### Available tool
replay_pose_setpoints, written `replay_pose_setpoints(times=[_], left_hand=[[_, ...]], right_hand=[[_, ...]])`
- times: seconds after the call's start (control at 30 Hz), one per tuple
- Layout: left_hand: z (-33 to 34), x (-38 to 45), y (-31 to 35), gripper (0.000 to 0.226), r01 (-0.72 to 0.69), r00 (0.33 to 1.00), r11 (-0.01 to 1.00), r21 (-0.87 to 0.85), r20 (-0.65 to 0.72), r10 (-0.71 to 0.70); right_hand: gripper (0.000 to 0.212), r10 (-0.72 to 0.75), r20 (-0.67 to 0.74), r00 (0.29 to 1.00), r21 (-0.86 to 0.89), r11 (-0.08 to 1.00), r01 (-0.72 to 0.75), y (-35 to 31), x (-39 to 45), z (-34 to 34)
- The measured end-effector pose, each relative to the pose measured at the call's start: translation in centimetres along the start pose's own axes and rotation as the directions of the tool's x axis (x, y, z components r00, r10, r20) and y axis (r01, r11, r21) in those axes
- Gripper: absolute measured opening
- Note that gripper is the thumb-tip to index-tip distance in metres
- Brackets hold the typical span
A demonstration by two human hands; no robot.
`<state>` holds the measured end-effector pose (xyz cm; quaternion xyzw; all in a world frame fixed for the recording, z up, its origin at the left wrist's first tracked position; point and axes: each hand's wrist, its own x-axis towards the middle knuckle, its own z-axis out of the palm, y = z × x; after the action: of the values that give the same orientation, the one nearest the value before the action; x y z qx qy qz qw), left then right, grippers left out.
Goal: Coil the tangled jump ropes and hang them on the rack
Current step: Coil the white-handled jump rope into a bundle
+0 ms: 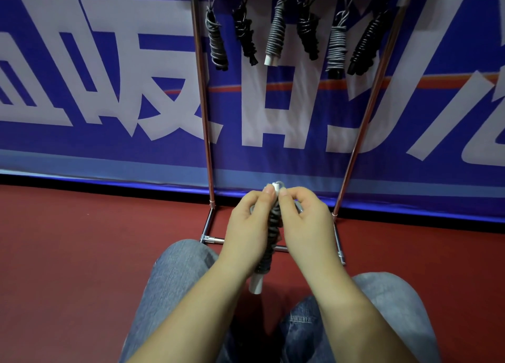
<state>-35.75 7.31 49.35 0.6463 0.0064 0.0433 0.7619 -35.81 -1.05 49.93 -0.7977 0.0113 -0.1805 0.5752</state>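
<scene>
1. The left hand (250, 223) and right hand (303, 220) both pinch the top of a coiled grey jump rope (272, 242), held upright above the knees, white handle end down.
2. 6 coiled ropes hang on the chrome rack (203, 111) before a blue banner (95, 75).

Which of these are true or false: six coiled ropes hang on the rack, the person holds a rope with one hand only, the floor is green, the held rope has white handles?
1. Six coiled jump ropes hang on the chrome metal rack. True.
2. Only one hand holds the grey coiled rope with white handles. False: the left hand and the right hand both pinch it.
3. The floor is green. False: the floor is red.
4. The held rope has white handles. True.
</scene>
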Motion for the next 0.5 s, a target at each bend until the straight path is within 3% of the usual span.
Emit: replay_pose_setpoints(times=[0.13,0.37,0.5], left_hand=[[-0.6,0.1,0.0,0.03,0.012,0.999,1.0,0.027,-0.035,-0.011],[-1.9,0.8,-0.3,0.045,0.222,0.975,0.967,-0.124,0.004,-0.223],[-2.1,0.8,0.0,0.05,0.309,0.951,0.926,-0.215,0.076,-0.3]], right_hand=[[0.018,-0.007,0.09,0.996,-0.072,0.997,0.013,0.5,-0.5,0.3],[0.006,0.013,0.108,0.994,0.146,0.989,-0.029,0.2,-0.4,-0.5],[0.032,-0.024,0.168,0.986,0.176,0.984,-0.006,0.0,-0.5,-1.0]])
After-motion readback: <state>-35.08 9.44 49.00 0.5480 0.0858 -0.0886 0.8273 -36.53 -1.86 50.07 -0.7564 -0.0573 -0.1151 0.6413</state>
